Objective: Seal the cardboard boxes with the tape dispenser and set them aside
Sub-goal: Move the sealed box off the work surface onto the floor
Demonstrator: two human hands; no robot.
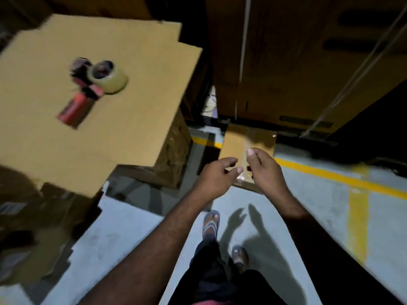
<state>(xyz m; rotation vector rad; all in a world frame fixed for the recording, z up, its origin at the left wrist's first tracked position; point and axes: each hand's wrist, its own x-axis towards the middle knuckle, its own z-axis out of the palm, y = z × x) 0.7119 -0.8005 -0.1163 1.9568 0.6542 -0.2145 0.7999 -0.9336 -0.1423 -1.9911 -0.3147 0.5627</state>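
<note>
A small brown cardboard box [233, 143] is seen on the grey concrete floor [132, 227], set against the foot of the tall brown strapped cartons [286, 62] at the far right. A strip of clear glossy tape [250, 137] is laid along its top seam, so it is judged to be sealed and due to be set aside. A box of this kind is expected to be light and fairly stiff, though its walls would give under a hard squeeze. The taped top is slick, so hold is best taken on two opposite side faces or under the bottom edges, not on the tape.

Both arms are stretched forward and down over the near end of the box. The left hand [217, 172] and right hand [264, 168] are held close together, with fingers loosely curled, and nothing is gripped in either. Whether any fingertip touches the cardboard cannot be told, as the frame is blurred by motion.

The red-handled tape dispenser [92, 89], loaded with a roll of clear tape, is seen lying on a stack of flat tan cardboard sheets [143, 62] at the far left, well apart from both hands. Yellow painted lines [330, 176] are marked on the floor at the right, and two sandalled feet [211, 223] are seen at the near edge.
</note>
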